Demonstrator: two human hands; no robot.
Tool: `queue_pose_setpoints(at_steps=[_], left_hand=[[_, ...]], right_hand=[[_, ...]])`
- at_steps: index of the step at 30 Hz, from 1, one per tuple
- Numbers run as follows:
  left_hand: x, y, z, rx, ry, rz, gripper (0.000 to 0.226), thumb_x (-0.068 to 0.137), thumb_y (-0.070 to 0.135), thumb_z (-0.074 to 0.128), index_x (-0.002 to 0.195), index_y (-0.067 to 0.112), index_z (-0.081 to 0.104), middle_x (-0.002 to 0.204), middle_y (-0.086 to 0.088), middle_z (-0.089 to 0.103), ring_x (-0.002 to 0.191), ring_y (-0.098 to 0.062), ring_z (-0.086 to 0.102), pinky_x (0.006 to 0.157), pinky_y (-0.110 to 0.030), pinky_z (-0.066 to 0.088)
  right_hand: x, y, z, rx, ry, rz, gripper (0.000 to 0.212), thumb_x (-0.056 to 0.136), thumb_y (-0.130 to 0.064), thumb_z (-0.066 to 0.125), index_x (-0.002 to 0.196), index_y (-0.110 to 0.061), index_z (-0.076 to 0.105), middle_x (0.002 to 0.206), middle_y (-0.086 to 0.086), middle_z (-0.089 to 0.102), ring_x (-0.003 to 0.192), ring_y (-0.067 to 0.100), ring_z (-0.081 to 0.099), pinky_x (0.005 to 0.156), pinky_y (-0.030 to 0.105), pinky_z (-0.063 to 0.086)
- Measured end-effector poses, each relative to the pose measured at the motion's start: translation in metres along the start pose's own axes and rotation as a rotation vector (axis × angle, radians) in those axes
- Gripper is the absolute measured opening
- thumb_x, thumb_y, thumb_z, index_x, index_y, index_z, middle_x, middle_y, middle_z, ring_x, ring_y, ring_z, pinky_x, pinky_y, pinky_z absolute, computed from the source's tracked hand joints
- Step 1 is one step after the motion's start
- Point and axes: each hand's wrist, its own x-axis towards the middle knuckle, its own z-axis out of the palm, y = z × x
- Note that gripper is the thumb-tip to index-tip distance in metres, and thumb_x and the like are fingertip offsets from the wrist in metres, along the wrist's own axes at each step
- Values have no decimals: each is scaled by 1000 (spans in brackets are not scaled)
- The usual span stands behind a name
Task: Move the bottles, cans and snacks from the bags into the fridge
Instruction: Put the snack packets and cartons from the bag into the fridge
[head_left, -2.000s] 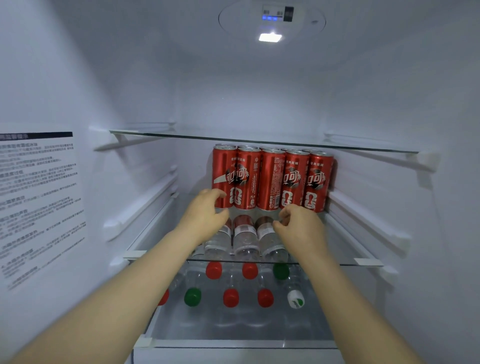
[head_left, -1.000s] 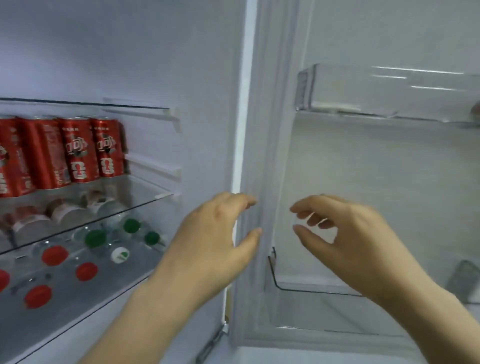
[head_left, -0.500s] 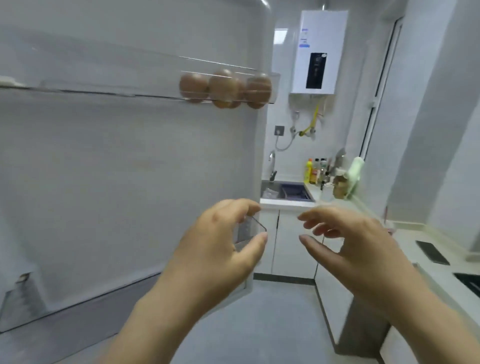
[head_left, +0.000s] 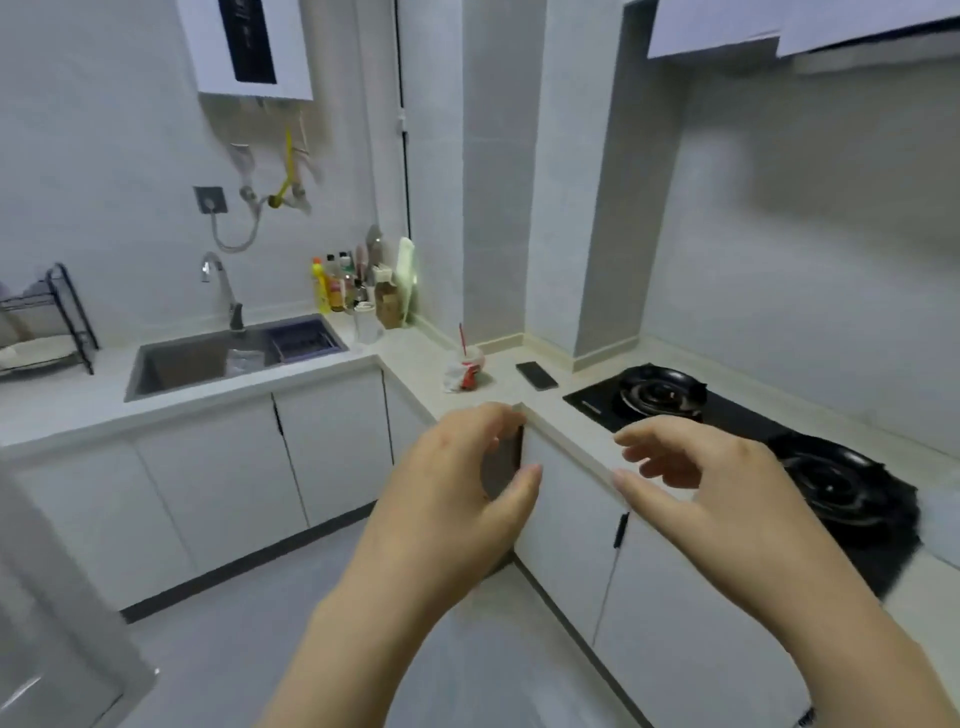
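— Since neither hand carries anything, which step is this?

— The fetch, I'd say. The left hand (head_left: 457, 488) and the right hand (head_left: 737, 493) hang side by side above the floor (head_left: 249, 634), in front of the corner of the worktop (head_left: 415, 348). On both, the fingers (head_left: 649, 436) are loosely curled with the thumbs apart from them, clamped on nothing.

— And the bags?

— None in view, and no can or snack pack either. On the worktop I see a crumpled cup with a red straw (head_left: 466, 366), with a dark phone (head_left: 536, 375) near it. A cluster of bottles (head_left: 337, 286) stands in the corner past the sink (head_left: 182, 358). Those look like kitchen stock rather than shopping, though I can't be sure.

— The fridge?

— Only a grey panel (head_left: 47, 639) at the lower left edge, probably its door. The shelves are out of view.

— So what does the next move call for?

— Finding the bags first. They must lie outside this view, so the head needs to turn until they show. Then one hand holds a bag's mouth apart, the other closes round a bottle or can, and the item is carried to the fridge. The carry should keep clear of the hob (head_left: 660, 395) and the cabinet (head_left: 566, 514) whose edge sits right by the left thumb.
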Motion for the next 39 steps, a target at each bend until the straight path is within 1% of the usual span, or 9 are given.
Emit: queue_pose_setpoints(at_steps=[3, 5, 9, 12, 17, 21, 27, 35, 39], left_hand=[[24, 3, 29, -67, -130, 81, 40, 90, 41, 57, 129, 36, 51, 121, 24, 54, 110, 7, 49, 97, -22, 45], [36, 3, 42, -98, -192, 140, 41, 90, 41, 57, 130, 35, 51, 122, 24, 54, 111, 7, 50, 98, -23, 46], [57, 5, 74, -181, -311, 249, 40, 91, 40, 56, 131, 35, 50, 124, 24, 53, 110, 8, 49, 94, -18, 45], [61, 11, 102, -242, -432, 299, 39, 91, 41, 55, 129, 37, 50, 124, 24, 52, 109, 7, 48, 91, -17, 44], [66, 29, 150, -296, -604, 360, 40, 90, 40, 56, 129, 36, 50, 124, 23, 52, 107, 5, 51, 95, -20, 43], [74, 57, 189, -324, -679, 424, 39, 89, 38, 57, 128, 34, 52, 122, 23, 53, 109, 6, 49, 96, -21, 43], [93, 101, 245, -321, -719, 489, 37, 89, 40, 57, 126, 37, 52, 119, 24, 54, 107, 7, 50, 95, -22, 45], [121, 177, 325, -317, -742, 484, 38, 89, 38, 57, 127, 36, 53, 119, 24, 55, 106, 8, 50, 94, -16, 42], [129, 205, 360, -325, -775, 476, 37, 89, 39, 58, 126, 36, 54, 117, 26, 55, 107, 8, 51, 95, -18, 44]], right_hand=[[-10, 25, -3, -12, 80, 201, 22, 83, -35, 67, 104, -39, 64, 96, -24, 64, 89, -8, 58, 83, 24, 51], [-18, 31, -5, -21, 132, 298, 21, 82, -34, 68, 102, -39, 64, 95, -24, 64, 89, -7, 59, 84, 26, 51], [-37, 41, -9, -72, 230, 473, 19, 82, -33, 68, 100, -39, 64, 93, -23, 65, 87, -6, 59, 81, 26, 51], [-58, 52, -15, -103, 272, 611, 18, 81, -35, 68, 98, -40, 64, 92, -23, 65, 87, -9, 57, 79, 21, 50], [-89, 75, -31, -106, 359, 787, 19, 79, -31, 71, 96, -37, 66, 90, -18, 67, 84, -7, 60, 83, 27, 53], [-99, 103, -47, -116, 418, 862, 20, 79, -28, 72, 97, -35, 67, 91, -16, 68, 83, -6, 61, 84, 26, 52], [-98, 162, -75, -81, 455, 917, 18, 81, -29, 71, 98, -32, 67, 92, -15, 69, 85, -3, 63, 85, 27, 53], [-91, 257, -140, -38, 468, 961, 21, 80, -24, 69, 100, -29, 69, 94, -11, 68, 85, -1, 64, 86, 24, 53], [-94, 297, -164, -22, 474, 987, 21, 82, -24, 70, 102, -30, 68, 96, -13, 67, 84, -4, 63, 80, 18, 52]])
